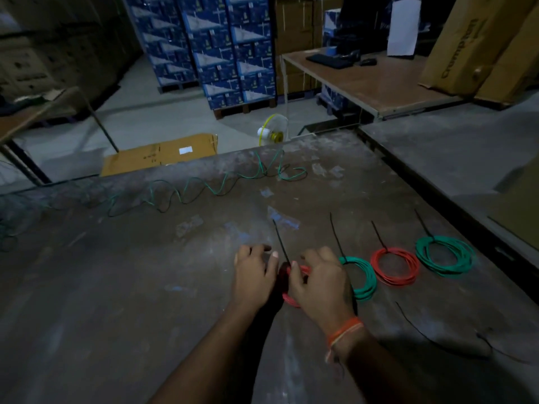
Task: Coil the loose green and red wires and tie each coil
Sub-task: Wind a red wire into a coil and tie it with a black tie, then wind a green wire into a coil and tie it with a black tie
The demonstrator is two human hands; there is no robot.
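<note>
A red wire coil lies on the worn table between my hands, mostly hidden by them. My right hand curls its fingers round the coil. My left hand rests beside it, thumb close to a black cable tie that stands up from the coil. To the right lie three tied coils, each with a black tie tail: a green coil, a red coil and a larger green coil. A loose green wire snakes across the far side of the table.
Loose black cable ties lie at the near right. A wire spool sits past the table's far edge, beside a flat cardboard box on the floor. Stacked blue cartons and a desk with a keyboard stand behind.
</note>
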